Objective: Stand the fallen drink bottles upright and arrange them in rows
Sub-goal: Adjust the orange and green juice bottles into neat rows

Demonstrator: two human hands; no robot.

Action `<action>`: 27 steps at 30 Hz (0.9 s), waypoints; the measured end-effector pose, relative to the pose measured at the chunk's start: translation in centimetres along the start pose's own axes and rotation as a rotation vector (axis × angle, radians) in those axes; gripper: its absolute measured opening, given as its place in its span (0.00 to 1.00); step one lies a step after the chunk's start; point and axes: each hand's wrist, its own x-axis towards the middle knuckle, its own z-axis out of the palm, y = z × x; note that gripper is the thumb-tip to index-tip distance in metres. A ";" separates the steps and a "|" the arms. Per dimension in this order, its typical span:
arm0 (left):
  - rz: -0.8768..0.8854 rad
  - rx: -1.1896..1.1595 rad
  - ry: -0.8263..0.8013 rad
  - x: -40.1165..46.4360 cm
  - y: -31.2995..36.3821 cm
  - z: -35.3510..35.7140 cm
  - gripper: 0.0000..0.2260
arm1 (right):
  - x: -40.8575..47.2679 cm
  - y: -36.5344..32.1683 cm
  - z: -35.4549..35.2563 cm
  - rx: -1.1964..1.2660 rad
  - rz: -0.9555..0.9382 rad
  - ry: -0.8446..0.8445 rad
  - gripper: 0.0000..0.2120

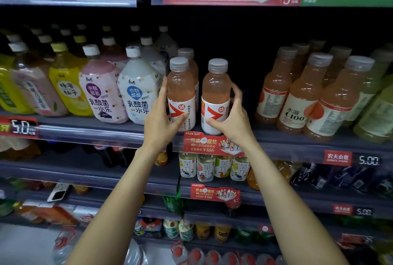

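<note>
Two pink drink bottles stand upright side by side at the front edge of the shelf (297,137), with a small gap between them. The left hand (161,120) wraps the left bottle (180,86) low on its white label, thumb across the front and fingers reaching round the far side; the right hand (231,120) holds the right bottle (215,92) the same way, thumb on the label front and fingers curled round the outer side. Both grips are snug round the bottle bodies rather than loose. A third pink bottle (188,56) stands just behind the left one, so a row seems to be forming there. To do this step well, it looks wise to keep the holds low on the bottles, where they are steadiest, and to slide the bases along the shelf rather than lift them. The labels should face forward and the fronts line up with each other. The big white bottle (138,86) stands just beside the left hand, so a careless elbow or knuckle could knock it; the orange bottles (297,94) to the right are well apart.
</note>
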 end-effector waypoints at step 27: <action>0.302 -0.156 0.339 -5.0 5.1 0.7 0.17 | -4.1 0.4 -2.3 -0.093 -0.026 0.034 0.37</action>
